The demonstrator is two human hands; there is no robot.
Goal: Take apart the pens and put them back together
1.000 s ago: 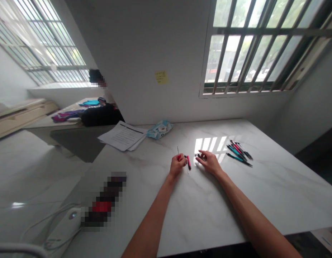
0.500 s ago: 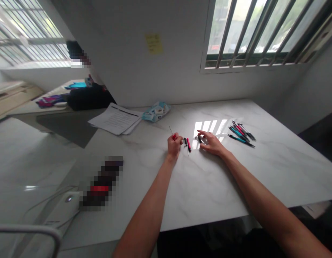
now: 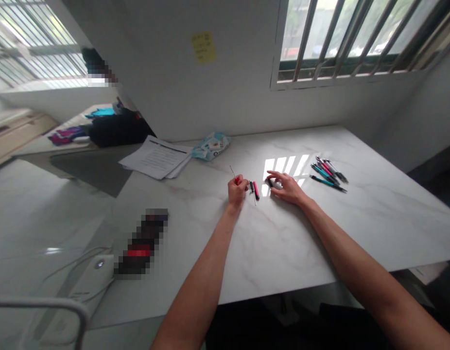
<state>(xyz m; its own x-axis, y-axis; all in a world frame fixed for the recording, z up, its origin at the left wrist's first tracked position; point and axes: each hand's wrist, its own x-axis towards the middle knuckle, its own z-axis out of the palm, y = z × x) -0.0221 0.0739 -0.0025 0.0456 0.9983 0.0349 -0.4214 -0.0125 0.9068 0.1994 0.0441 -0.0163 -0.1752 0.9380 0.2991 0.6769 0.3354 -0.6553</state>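
Note:
My left hand [image 3: 237, 190] is closed around a slim red pen part [image 3: 237, 179], and a thin rod sticks up from the fist. Just right of that fist lie a red pen barrel [image 3: 256, 190], a small black pen part [image 3: 251, 186] and a thin pale refill [image 3: 254, 198]. My right hand [image 3: 287, 188] rests low over the table with thumb and index finger apart. Between those fingertips is a short black pen piece [image 3: 269, 183]; whether they touch it is hard to tell.
Several assembled pens [image 3: 327, 171] lie at the right of the marble-patterned table [image 3: 276, 243]. Printed papers [image 3: 155, 158] and a blue-white soft packet [image 3: 211, 146] sit along the wall. To the left are a pixelated dark object [image 3: 143, 243] and a white device with cables [image 3: 90, 279].
The camera view has tipped slightly, so the table appears a little higher. Both hands keep nearly the same pose beside the pen parts.

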